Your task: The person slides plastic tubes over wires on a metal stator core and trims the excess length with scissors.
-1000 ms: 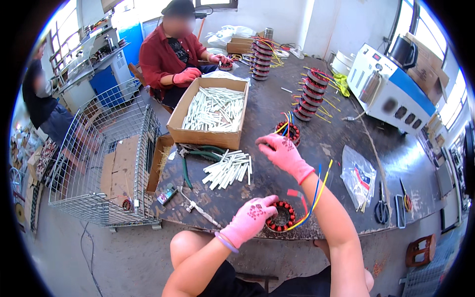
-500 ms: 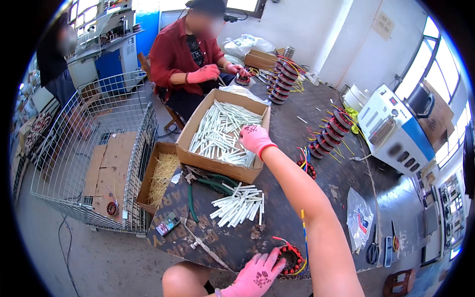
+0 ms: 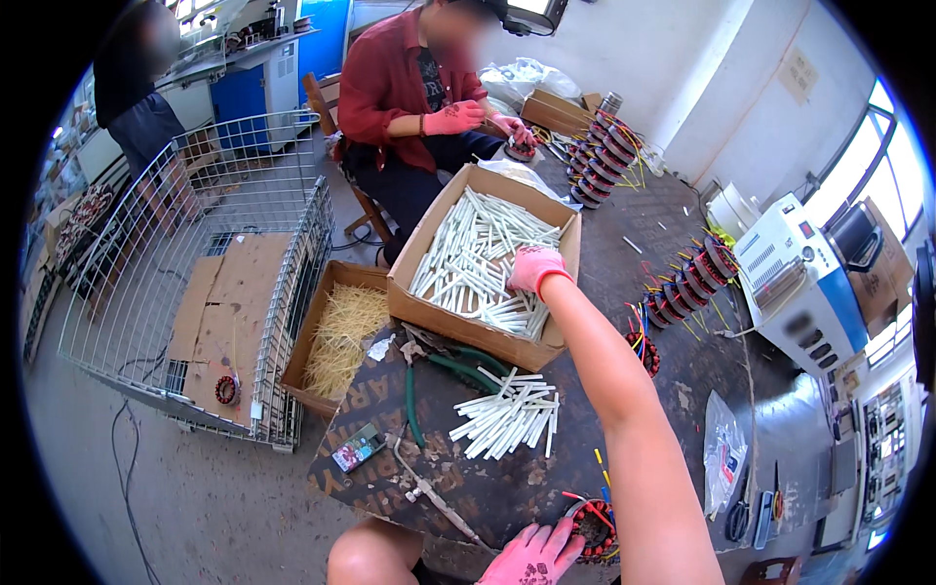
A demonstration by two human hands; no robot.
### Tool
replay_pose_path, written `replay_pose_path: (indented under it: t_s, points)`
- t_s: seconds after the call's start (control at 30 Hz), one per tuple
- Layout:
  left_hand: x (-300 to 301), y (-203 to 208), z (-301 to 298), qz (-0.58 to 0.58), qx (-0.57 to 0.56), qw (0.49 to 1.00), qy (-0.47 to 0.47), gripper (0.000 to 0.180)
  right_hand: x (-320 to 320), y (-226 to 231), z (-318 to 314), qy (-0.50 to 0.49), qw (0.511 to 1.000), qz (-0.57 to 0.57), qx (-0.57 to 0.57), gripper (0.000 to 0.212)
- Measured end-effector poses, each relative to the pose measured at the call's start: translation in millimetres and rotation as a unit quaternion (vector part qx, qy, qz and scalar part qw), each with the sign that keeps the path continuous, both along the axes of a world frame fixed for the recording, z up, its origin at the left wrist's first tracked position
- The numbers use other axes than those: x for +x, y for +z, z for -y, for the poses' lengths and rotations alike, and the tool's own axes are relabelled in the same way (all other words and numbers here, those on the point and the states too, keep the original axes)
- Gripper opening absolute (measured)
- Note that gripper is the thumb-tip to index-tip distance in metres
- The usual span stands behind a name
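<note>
My right hand [image 3: 536, 270], in a pink glove, reaches into a cardboard box [image 3: 478, 322] of thin white tubes [image 3: 466, 244]. Its fingers are curled down among the tubes, and their tips are hidden. At the table's near edge, my left hand [image 3: 534, 560], also pink-gloved, lies with its fingers against the left side of a ring-shaped motor stator [image 3: 593, 531] with red-rimmed slots and coloured leads. My right forearm passes beside the stator and covers part of it. A loose pile of white tubes [image 3: 507, 414] lies between the box and my left hand.
Green-handled pliers [image 3: 413, 400], a small printed box [image 3: 359, 448] and a metal torch-like tool [image 3: 429, 487] lie left. Rows of stators [image 3: 692, 283] stand right, before a white-and-blue machine [image 3: 795, 278]. A person [image 3: 400, 107] works opposite; a wire cage [image 3: 195, 292] stands left.
The view has shifted, so the table and box sit farther right in it. My right hand stays in the box, its fingers lower among the tubes. My left hand remains at the stator.
</note>
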State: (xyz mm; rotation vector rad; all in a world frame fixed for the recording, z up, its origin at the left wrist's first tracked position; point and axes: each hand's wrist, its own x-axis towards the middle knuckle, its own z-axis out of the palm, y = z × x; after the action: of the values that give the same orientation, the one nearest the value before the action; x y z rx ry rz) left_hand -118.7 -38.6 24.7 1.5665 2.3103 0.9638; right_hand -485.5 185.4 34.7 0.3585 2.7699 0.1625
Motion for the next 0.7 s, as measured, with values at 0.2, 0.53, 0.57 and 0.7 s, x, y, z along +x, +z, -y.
replay_pose_path:
  t_s: [0.2, 0.53, 0.57, 0.7]
  points:
    - [1, -9, 0, 0.014, 0.037, 0.999, 0.014, 0.039, 14, -4, -13, -0.013, 0.993, -0.082, -0.087, 0.05]
    - [-11, -29, -8, -0.043, 0.047, 0.998, 0.016, 0.038, 107, 89, -31, -0.005, 0.766, -0.31, -0.564, 0.017]
    - [-11, -31, -10, -0.034, 0.063, 0.997, 0.02, 0.037, 137, 112, -28, 0.005, 0.776, -0.332, -0.536, 0.017]
    - [-16, -25, -18, -0.04, 0.124, 0.99, 0.054, 0.033, 256, 145, -51, 0.016, 0.746, -0.423, -0.515, 0.026]
